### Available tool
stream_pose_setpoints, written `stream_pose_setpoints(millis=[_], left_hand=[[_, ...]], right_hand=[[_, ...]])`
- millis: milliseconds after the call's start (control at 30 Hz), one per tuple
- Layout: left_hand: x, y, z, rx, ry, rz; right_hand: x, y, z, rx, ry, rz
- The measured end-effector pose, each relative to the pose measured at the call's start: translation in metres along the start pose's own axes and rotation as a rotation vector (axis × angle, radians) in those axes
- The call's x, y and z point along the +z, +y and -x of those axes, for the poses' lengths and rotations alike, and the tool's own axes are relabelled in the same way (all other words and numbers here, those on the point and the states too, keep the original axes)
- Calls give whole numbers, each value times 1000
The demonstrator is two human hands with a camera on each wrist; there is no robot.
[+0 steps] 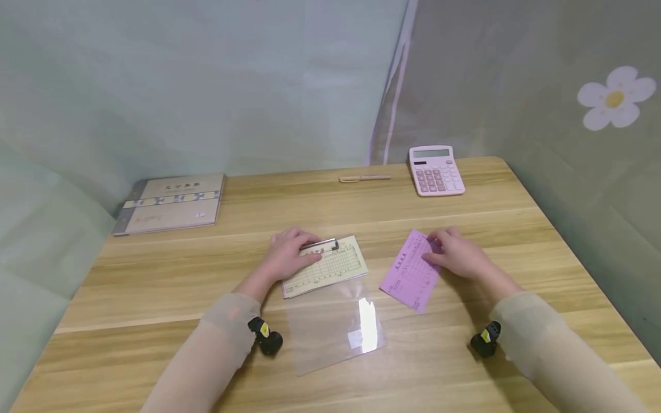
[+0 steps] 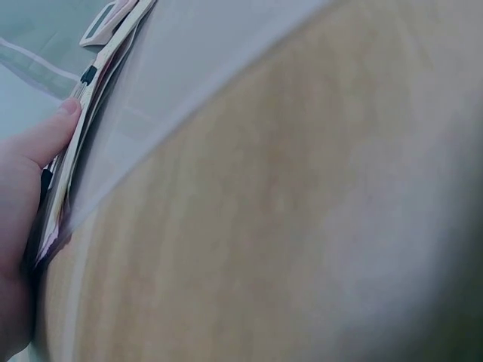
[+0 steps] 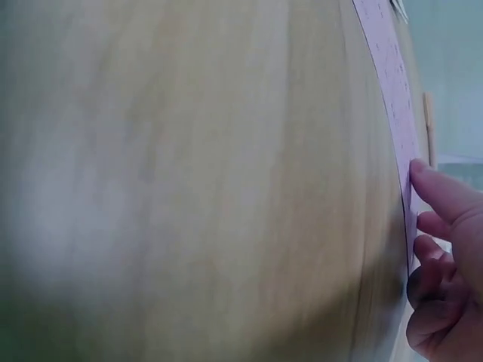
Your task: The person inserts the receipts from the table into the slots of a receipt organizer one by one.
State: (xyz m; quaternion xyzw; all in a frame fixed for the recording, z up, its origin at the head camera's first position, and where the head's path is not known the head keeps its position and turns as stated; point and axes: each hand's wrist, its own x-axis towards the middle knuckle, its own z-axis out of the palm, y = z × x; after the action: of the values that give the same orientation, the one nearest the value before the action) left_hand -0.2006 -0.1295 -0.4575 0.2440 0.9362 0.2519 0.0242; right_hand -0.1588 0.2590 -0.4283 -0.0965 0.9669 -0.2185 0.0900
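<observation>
A clear clipboard (image 1: 330, 332) lies on the table in front of the person, a metal clip (image 1: 319, 246) at its far end. Pale yellow printed forms (image 1: 335, 264) sit under that clip, with more sheets beneath them. My left hand (image 1: 289, 252) grips the clip end, its thumb lying over the top form; its other fingers are partly hidden. To the right, a purple printed slip (image 1: 410, 272) lies slanted. My right hand (image 1: 457, 252) pinches the slip's right edge between thumb and fingers. In the right wrist view the thumb (image 3: 445, 192) presses on the slip's face.
A pink calculator (image 1: 436, 171) stands at the table's back right. Left of it lies a capped pen (image 1: 364, 178). A beige book or pad (image 1: 172, 203) with a patterned band rests at the back left. Curtains (image 1: 258, 86) hang behind the wooden table (image 1: 155, 287).
</observation>
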Motion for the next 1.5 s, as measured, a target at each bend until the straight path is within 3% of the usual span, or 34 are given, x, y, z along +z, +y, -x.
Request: stream_pose_setpoints(millis=[533,1333,1500], left_hand=[[0,1,1,-3,5,-10],[0,1,1,-10,6,2],[0,2,1,-8,4,5]], right_hand=[[1,-3,1,82,-2,15],[1,4,4,-20,85,-321],[-3,7,5,-5,99,-301]])
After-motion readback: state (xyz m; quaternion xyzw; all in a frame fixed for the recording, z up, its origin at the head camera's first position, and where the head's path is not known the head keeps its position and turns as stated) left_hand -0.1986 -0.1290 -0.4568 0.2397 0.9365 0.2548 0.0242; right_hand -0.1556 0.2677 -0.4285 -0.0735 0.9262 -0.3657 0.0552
